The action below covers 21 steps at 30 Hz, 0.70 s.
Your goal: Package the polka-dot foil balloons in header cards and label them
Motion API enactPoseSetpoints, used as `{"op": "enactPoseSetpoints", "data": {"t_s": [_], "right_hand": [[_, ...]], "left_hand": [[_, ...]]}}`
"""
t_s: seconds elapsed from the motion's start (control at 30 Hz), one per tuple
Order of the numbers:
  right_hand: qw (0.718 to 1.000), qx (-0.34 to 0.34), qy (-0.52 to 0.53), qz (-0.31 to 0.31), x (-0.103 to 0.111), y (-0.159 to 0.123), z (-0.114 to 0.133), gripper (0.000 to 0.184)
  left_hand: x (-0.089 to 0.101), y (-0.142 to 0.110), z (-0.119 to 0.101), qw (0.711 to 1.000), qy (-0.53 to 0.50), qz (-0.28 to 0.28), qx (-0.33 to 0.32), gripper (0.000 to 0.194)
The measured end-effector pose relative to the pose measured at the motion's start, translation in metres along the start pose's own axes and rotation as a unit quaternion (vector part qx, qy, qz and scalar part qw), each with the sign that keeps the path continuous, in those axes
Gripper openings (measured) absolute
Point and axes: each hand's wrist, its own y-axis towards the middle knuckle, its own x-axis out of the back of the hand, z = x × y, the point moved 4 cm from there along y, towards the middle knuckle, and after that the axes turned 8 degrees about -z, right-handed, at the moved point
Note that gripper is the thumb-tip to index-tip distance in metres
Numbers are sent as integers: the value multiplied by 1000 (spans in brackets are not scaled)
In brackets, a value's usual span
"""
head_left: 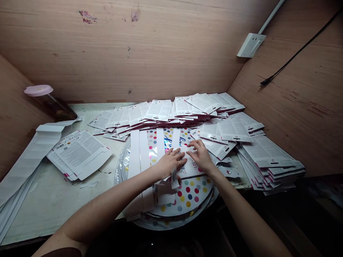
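Polka-dot foil balloons (184, 198) are lying stacked toward six o'clock, overhanging the worktop (53, 201), and could be slipping off if the open left hand (168, 164), touching a printed card (189, 167), or the open, curl-fingered right hand (200, 155) is pushing unevenly.

Pale wood-grain panels (112, 50) wall the worktop (107, 189) on three sides. A white power socket (251, 45) sits high near the right corner, under a slanting conduit (272, 17); below the worktop, it is dark.
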Motion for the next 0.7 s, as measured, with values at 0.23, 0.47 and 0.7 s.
{"op": "enactPoseSetpoints", "data": {"t_s": [0.23, 0.47, 0.7], "right_hand": [[982, 160, 44, 93, -10, -26, 54, 26], [987, 128, 91, -42, -21, -45, 48, 28], [985, 111, 130, -23, -23, -45, 44, 12]], "left_hand": [[1, -1, -2, 998, -48, -39, 15, 64], [-10, -2, 7, 997, -67, -21, 20, 70], [-12, 3, 5, 999, -33, -31, 8, 66]]}}
